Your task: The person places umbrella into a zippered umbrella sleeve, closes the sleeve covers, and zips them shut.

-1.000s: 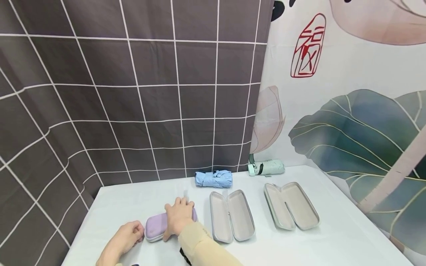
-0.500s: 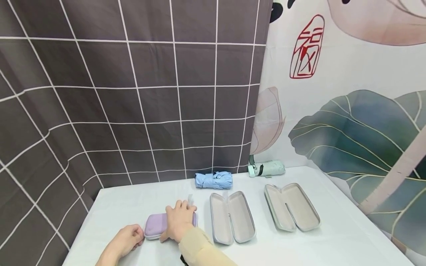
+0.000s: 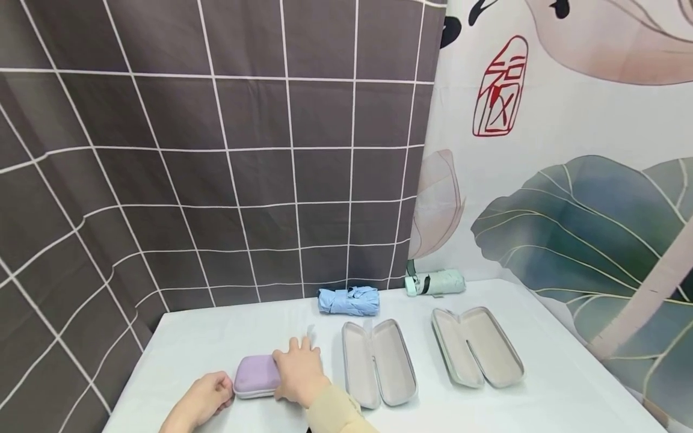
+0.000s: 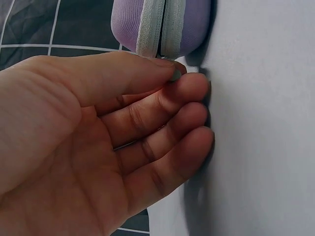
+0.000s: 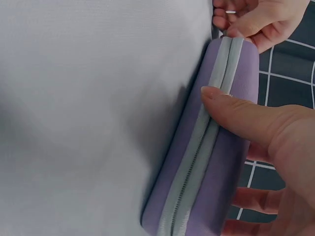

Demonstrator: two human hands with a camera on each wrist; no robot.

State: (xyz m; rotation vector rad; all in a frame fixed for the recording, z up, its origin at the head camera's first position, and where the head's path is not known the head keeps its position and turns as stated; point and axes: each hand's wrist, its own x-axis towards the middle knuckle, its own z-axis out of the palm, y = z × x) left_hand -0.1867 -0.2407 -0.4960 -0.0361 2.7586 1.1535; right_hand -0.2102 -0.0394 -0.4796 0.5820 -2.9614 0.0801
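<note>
A purple zip case with a pale zipper band lies on the white table, left of the middle. My right hand spans its right part from above, with the thumb across the zipper band and the fingers over the far side. At the case's left end, my left hand pinches a small pale green zipper pull between thumb and index finger; most of the pull is hidden. The left hand's other fingers are curled, their tips close to the tabletop. In the right wrist view the zipper teeth run closed along the visible side.
Two grey-lined cases lie opened flat: one right of my right hand, another farther right. Behind them lie a folded blue umbrella and a mint green one. A dark checked curtain hangs behind the table.
My right hand has shifted slightly to the right along the purple case, uncovering more of its top. The left hand stays at the case's left end. The head view has tilted up a little.
</note>
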